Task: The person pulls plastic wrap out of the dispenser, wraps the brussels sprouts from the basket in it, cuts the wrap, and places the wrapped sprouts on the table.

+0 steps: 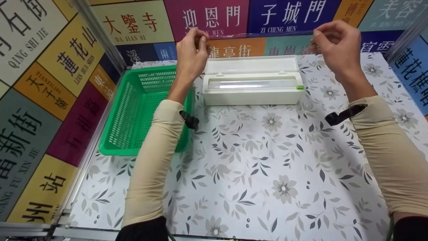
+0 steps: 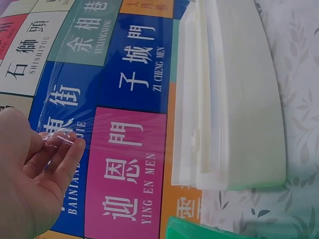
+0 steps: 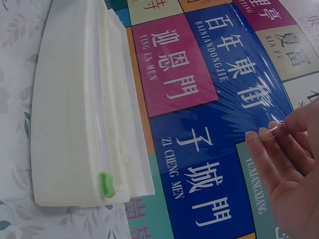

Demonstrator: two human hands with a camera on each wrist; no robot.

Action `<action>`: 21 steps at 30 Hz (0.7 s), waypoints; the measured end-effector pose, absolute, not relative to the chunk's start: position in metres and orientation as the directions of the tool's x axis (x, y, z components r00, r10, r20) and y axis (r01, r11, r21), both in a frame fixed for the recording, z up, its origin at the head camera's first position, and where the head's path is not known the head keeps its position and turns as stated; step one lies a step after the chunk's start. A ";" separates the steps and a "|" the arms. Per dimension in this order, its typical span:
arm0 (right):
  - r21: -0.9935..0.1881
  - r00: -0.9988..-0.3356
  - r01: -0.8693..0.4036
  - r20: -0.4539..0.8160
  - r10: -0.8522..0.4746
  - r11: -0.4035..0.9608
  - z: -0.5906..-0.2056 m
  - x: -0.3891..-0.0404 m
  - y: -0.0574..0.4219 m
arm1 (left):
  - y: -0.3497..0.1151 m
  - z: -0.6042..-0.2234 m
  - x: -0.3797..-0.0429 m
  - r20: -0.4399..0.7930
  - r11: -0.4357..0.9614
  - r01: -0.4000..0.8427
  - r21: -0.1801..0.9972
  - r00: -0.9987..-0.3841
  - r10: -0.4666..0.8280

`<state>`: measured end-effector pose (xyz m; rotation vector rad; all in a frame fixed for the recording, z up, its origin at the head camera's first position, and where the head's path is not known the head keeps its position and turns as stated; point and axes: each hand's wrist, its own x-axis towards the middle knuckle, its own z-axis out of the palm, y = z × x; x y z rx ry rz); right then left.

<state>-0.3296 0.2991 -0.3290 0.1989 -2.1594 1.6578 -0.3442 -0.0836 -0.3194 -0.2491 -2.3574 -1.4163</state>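
Observation:
A thin clear sheet of plastic wrap (image 1: 254, 34) is stretched taut between my two raised hands, above the far edge of the table. My left hand (image 1: 193, 53) pinches one end between thumb and fingers; in the left wrist view the film bunches at the fingertips (image 2: 75, 142). The other end is pinched by my right hand (image 1: 339, 48), and the right wrist view shows creases fanning out from there. Below and between the hands stands a white wrap dispenser box (image 1: 252, 98), its lid (image 1: 250, 65) tipped back. A green slide cutter (image 1: 300, 87) sits at its right end.
A green perforated basket (image 1: 115, 134) stands to the left of the box, partly behind my left forearm. A floral cloth (image 1: 247, 160) covers the table. Panels printed with large characters (image 1: 207, 16) rise at the back and both sides.

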 end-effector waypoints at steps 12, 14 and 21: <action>-0.885 -0.887 -0.407 0.442 0.133 0.224 -0.314 -0.327 0.294 | -0.081 -0.313 -0.343 0.461 0.428 0.390 0.815 -0.885 -0.071; -0.887 -0.888 -0.408 0.441 0.134 0.216 -0.311 -0.326 0.294 | -0.081 -0.311 -0.343 0.469 0.421 0.399 0.815 -0.880 -0.074; -0.880 -0.875 -0.434 0.463 0.146 0.192 -0.306 -0.325 0.293 | -0.082 -0.306 -0.343 0.500 0.416 0.427 0.803 -0.863 -0.078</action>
